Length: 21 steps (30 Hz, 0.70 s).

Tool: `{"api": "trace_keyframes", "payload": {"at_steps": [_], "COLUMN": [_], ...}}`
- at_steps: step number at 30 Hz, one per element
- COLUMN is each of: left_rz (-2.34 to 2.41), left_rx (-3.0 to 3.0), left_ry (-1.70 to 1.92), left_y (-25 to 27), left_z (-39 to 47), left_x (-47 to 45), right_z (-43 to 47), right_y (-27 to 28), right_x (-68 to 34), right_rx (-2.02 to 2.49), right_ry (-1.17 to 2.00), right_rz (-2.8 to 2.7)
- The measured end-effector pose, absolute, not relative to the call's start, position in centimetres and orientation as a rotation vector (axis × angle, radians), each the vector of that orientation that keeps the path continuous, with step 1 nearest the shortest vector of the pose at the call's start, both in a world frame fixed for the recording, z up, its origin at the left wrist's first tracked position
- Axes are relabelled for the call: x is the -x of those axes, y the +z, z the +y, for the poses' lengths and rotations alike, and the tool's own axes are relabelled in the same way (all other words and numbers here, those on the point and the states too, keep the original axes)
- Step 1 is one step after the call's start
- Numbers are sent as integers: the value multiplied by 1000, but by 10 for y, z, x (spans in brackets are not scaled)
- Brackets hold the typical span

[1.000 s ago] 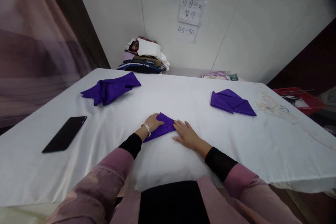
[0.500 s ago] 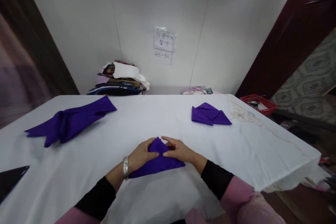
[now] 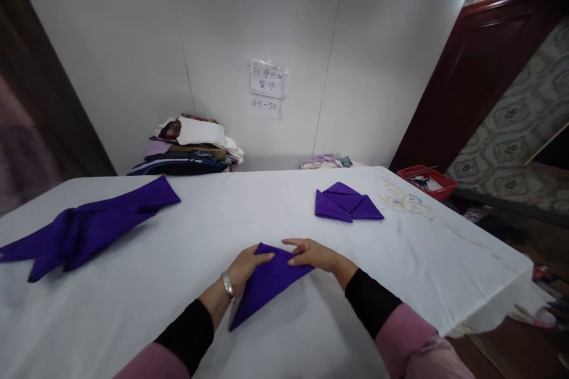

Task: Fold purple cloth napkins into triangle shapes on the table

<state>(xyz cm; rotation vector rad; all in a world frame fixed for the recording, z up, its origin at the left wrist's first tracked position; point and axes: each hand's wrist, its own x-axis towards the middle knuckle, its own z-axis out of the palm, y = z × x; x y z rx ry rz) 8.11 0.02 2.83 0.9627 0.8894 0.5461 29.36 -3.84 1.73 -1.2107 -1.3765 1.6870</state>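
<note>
Where the purple cloth (image 3: 269,287) lies at the worktop (image 3: 249,213), its long edge slants from near left to far right. Nearer its long tip, the left hand (image 3: 243,267) pinches the far peak; the right hand (image 3: 315,254), half open, has its thumb on the right-hand slope, its grip unclear.

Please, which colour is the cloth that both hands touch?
The cloth is purple, best seen in the head view.
</note>
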Motion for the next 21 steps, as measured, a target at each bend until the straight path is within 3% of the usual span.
{"api": "trace_keyframes", "payload": {"at_steps": [7, 18, 21], "left_rz": [918, 850, 864], "left_rx": [-720, -509, -503], "left_ry": [780, 745, 786], "left_y": [37, 59, 54], "left_z": [25, 21, 25], "left_x": [-89, -114, -118], "right_z": [-55, -59, -53], "right_y": [5, -5, 5], "right_x": [-282, -235, -240], "right_rx": [844, 484, 520], "right_ry": [1565, 1783, 1623], "right_rz": [-857, -467, -496]}}
